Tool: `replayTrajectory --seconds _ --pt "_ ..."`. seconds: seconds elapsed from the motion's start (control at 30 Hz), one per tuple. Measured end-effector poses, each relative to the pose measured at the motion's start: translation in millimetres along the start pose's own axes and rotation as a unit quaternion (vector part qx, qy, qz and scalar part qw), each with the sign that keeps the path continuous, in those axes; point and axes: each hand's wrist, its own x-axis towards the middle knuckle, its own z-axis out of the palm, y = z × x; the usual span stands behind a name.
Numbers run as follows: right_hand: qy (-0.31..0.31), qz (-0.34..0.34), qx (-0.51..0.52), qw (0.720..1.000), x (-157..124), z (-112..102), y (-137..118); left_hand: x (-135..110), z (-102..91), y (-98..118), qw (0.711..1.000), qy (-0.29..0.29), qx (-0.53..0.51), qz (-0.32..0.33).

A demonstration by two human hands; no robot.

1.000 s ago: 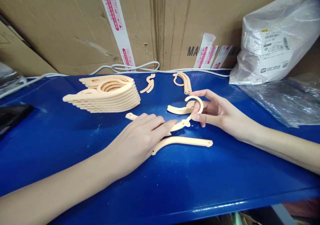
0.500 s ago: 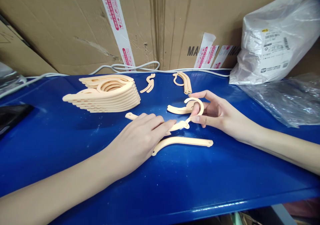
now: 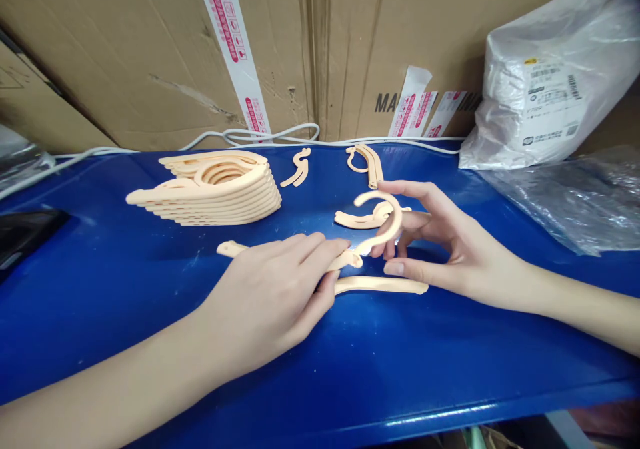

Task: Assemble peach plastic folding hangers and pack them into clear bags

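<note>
My left hand (image 3: 285, 282) is closed over a cream plastic hanger arm (image 3: 231, 249), whose two ends stick out past the fingers. A curved hanger hook (image 3: 395, 226) rises from the arm's right end. Around that hook, my right hand (image 3: 440, 236) is open, thumb and fingers apart; its rear fingertips are behind the hook, and I cannot tell whether they touch it. Another hanger arm (image 3: 385, 284) lies on the blue table just in front, partly covered by my left hand. Behind the hook rests a folded hanger piece (image 3: 357, 220).
A stack of cream hangers (image 3: 220, 196) stands at the back left. Small hanger parts (image 3: 301, 167) and a folded hanger (image 3: 373, 166) lie farther back. Behind them run a white cable (image 3: 280, 136) and cardboard boxes (image 3: 150, 49). A plastic-wrapped parcel (image 3: 545, 82) sits at the right.
My left hand has moved slightly left with the hanger arm in it, and the hook has come along. My right thumb and fingers have spread off the hook.
</note>
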Motion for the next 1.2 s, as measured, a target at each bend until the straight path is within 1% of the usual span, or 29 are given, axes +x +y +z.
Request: replayTrajectory --seconds 0.07,0.13,0.17,0.23,0.3,0.37,0.43,0.5,0.57,0.6,0.67,0.77,0.87,0.97,1.1,1.2 --pt "0.007 -0.034 -0.044 0.998 -2.7 1.2 0.6 -0.5 -3.7 -0.5 0.998 -0.009 -0.043 -0.044" --pt "0.014 -0.082 -0.119 0.989 -4.7 0.8 1.5 0.3 -7.5 -1.1 0.988 -0.035 -0.106 -0.11" --pt "0.005 -0.106 -0.168 0.98 -5.2 0.1 1.5 1.2 -9.1 -1.2 0.978 -0.049 -0.144 -0.144" --pt "-0.041 -0.151 -0.265 0.951 -5.7 -1.1 0.1 3.3 -11.0 -1.6 0.95 -0.069 -0.231 -0.196" --pt "-0.096 -0.185 -0.332 0.92 -5.3 -1.1 -2.4 5.4 -10.3 -2.3 0.911 -0.078 -0.328 -0.237" --pt "-0.119 -0.209 -0.365 0.899 -4.5 0.2 -4.5 6.9 -6.9 -4.1 0.857 -0.083 -0.428 -0.274" --pt "-0.116 -0.228 -0.385 0.887 -3.6 1.9 -4.6 7.8 -2.0 -6.9 0.798 -0.086 -0.517 -0.299" --pt "-0.107 -0.24 -0.402 0.877 -2.9 2.9 -2.8 8.7 2.2 -9.8 0.747 -0.089 -0.58 -0.312" --pt "-0.101 -0.242 -0.409 0.874 -2.4 2.9 -0.1 10.4 3.4 -11.6 0.713 -0.086 -0.619 -0.317" --pt "-0.1 -0.238 -0.409 0.875 -2.3 2.8 1.3 11.4 2.6 -11.9 0.701 -0.085 -0.629 -0.323" --pt "-0.102 -0.231 -0.405 0.879 -1.9 2.4 3.4 13.8 -1.4 -11.2 0.688 -0.084 -0.632 -0.345" --pt "-0.103 -0.229 -0.399 0.882 -1.8 2.1 4.7 16.5 -8.7 -9.3 0.684 -0.094 -0.619 -0.374" --pt "-0.1 -0.229 -0.414 0.875 -2.9 2.1 3.9 17.0 -11.9 -8.9 0.685 -0.104 -0.616 -0.376" --pt "-0.08 -0.224 -0.439 0.866 -4.0 1.9 1.6 16.0 -11.0 -9.8 0.684 -0.104 -0.619 -0.372" --pt "-0.04 -0.238 -0.424 0.873 -3.8 0.4 -1.4 15.3 -7.6 -11.4 0.687 -0.107 -0.619 -0.365" --pt "-0.04 -0.247 -0.414 0.876 -4.2 -1.9 -1.5 16.4 -6.3 -11.8 0.689 -0.104 -0.616 -0.368"
